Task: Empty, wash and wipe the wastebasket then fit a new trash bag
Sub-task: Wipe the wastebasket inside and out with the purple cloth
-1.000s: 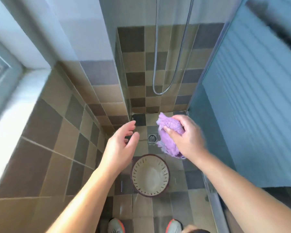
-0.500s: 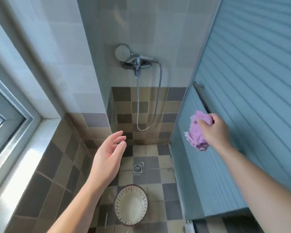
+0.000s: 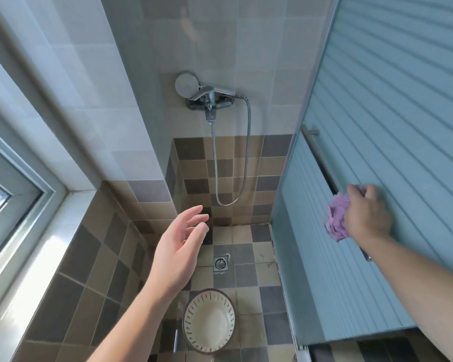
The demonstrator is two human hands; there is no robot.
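The frosted blue shower door fills the right side of the view, and it serves as the landmark here. To its left, the tiled shower wall carries a chrome faucet with a hose looping down from it. Left of the door, well apart from it, a window frame and its pale sill run along the far side. Below the door's lower left corner, the wastebasket stands upright on the checked floor tiles, its cream slotted inside facing up, with nothing visible in it. A bar handle runs slantwise down the door's face. The left hand hovers left of the door, above the wastebasket, fingers straight and loosely spread, gripping nothing. The right hand is up against the door at the handle, fingers curled around a bunched purple cloth. Whether the cloth touches the handle cannot be told. A small square floor drain sits between the wastebasket and the wall.
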